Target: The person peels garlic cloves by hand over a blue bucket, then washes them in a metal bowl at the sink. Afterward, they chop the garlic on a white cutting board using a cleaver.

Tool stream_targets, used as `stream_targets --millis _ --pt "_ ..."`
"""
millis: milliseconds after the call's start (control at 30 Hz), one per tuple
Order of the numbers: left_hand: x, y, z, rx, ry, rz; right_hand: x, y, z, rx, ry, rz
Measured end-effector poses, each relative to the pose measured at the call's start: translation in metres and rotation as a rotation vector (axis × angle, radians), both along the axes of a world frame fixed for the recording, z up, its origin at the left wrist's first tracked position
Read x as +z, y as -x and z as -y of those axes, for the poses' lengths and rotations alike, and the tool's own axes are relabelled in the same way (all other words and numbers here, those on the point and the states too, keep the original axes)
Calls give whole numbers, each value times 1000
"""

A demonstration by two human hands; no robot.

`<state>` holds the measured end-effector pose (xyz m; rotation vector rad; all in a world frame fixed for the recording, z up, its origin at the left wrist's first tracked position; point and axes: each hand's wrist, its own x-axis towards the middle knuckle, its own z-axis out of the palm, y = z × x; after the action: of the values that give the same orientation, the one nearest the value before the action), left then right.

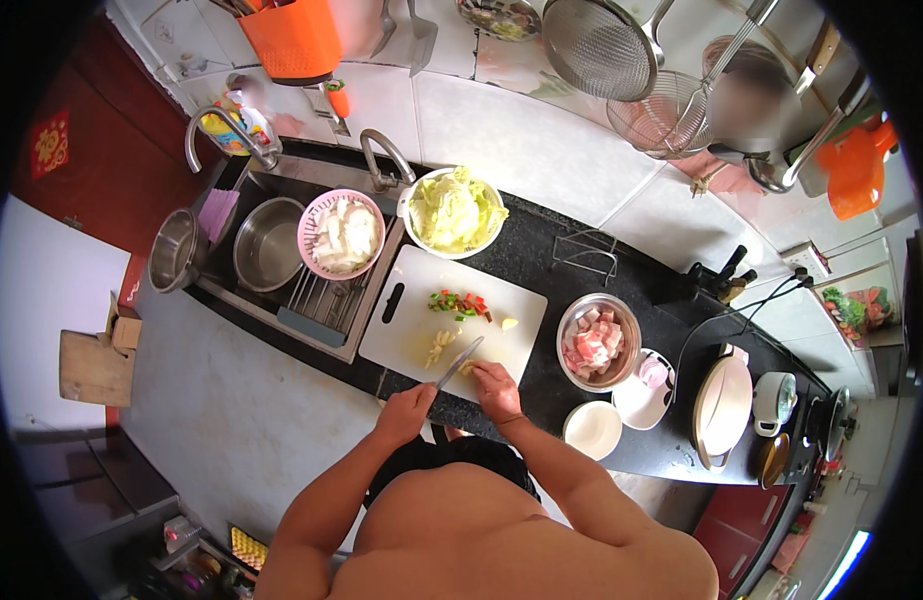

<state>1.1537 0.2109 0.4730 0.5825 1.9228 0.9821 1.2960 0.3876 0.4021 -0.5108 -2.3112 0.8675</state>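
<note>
A kitchen knife (459,362) is held by its handle in my left hand (405,413), its blade pointing up and right over a white cutting board (383,334). At the board's lower edge, my right hand (497,390) has its fingertips on pale pieces, perhaps garlic or ginger (467,367); how firmly it holds them is unclear. Left of the blade lies a small pile of pale cut pieces (440,346). Further up the board are chopped red and green peppers (459,304), and a pale yellow piece (509,324) lies by itself to their right.
Left of the board is a sink with a steel pot (269,244) and a pink colander (304,232) of white slices. Cabbage in a white colander (413,232) stands behind the board. To the right are a steel bowl of cubed meat (563,337), a white bowl (593,430) and a knife block (694,283).
</note>
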Motion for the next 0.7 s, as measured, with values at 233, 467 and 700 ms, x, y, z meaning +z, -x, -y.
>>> stream_targets --millis 233,467,700 --pt "30 -6 -6 -127 107 -112 -2 -10 1 7 32 34" --pt "30 -8 -9 -175 118 -140 -2 0 1 65 16 18" --pt "12 -5 -19 -184 126 -161 -3 1 0 62 29 51"
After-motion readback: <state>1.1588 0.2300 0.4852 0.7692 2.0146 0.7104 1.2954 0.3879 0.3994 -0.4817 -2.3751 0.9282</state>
